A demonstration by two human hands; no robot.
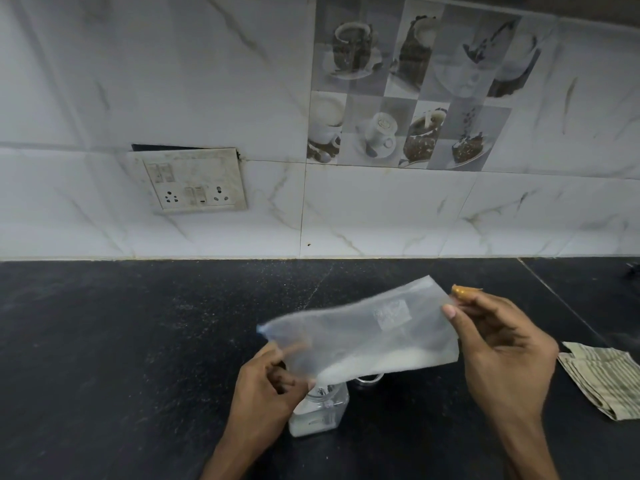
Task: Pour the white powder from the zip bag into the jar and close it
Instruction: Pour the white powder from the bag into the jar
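Note:
A clear zip bag [363, 327] is held sideways above the black counter, tilted down to the left, with white powder [377, 365] gathered along its lower edge. My left hand [266, 389] pinches the bag's open lower-left end right over the mouth of a clear square jar [320, 410]. The jar stands on the counter with a layer of white powder at its bottom. My right hand [502, 355] holds the bag's raised right end between thumb and fingers. A round metal lid [369, 379] lies just behind the jar, mostly hidden by the bag.
A folded striped cloth [602, 379] lies on the black counter [138, 341] at the right. The tiled wall behind carries a switch and socket plate [190, 180]. A dark object [632, 268] peeks in at the far right edge.

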